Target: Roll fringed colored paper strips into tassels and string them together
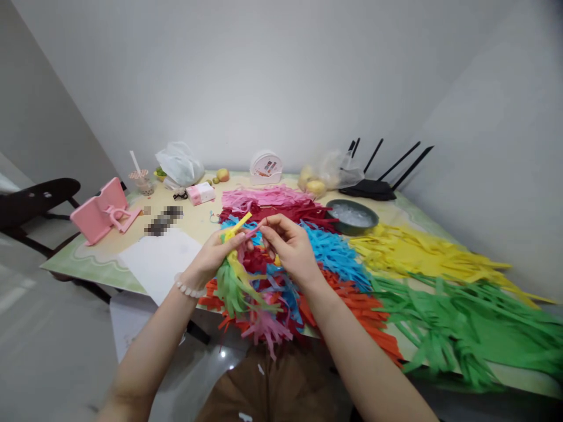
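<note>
My left hand [216, 253] is closed around a bundle of fringed paper strips [250, 296] in green, yellow, blue, red and pink that hangs down below it; a yellow strip end [237, 224] sticks up from the fist. My right hand [288, 243] pinches a thin pink strip [256, 230] that runs across to the left hand's fingertips. Both hands hover above the table's near edge, over piles of cut paper. A bead bracelet [189, 289] circles my left wrist.
Fringed paper sheets cover the table: pink [264, 196], dark red [303, 211], blue [336, 252], orange [365, 305], yellow [417, 249], green [466, 322]. A dark bowl [352, 215], white paper [160, 261], pink stand [99, 211], drink cup [141, 179], plastic bags, fruit and a router [373, 187] sit behind.
</note>
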A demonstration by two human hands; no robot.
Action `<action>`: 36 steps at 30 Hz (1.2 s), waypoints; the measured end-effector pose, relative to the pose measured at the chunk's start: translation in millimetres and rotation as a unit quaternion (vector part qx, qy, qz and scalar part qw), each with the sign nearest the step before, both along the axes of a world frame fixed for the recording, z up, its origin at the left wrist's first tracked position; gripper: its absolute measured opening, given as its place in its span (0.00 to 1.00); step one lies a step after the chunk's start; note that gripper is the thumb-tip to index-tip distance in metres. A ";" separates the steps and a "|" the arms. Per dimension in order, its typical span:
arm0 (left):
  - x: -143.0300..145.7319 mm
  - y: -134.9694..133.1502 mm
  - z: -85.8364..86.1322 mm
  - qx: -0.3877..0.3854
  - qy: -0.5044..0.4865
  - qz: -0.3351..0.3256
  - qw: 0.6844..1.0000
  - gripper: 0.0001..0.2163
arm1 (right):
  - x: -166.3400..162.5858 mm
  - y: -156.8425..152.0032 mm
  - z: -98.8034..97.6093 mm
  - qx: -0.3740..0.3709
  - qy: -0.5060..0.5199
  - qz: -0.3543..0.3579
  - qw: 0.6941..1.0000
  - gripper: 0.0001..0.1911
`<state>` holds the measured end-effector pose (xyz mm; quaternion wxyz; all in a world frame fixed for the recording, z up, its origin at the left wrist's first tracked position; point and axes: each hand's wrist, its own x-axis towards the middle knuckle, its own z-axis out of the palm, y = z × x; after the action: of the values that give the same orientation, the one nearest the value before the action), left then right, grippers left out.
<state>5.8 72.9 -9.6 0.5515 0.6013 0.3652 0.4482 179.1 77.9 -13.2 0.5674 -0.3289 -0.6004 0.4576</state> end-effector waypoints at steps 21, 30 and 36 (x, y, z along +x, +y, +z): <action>2.4 -10.8 1.1 0.229 0.162 0.206 0.937 0.08 | -3.9 -23.8 -6.2 0.002 -0.177 -0.066 0.982 0.16; 3.9 -10.6 0.2 0.264 0.178 0.213 0.924 0.07 | -1.0 -20.9 -6.3 -0.011 -0.194 -0.041 0.980 0.16; 2.3 -8.6 -3.1 0.290 0.203 0.210 0.912 0.05 | -0.3 -21.0 -3.1 -0.018 -0.187 -0.034 0.982 0.16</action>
<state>8.1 64.3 -12.6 0.1604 0.7224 0.4413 0.5077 178.9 56.9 -16.3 0.4548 -0.4391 -0.6758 0.3791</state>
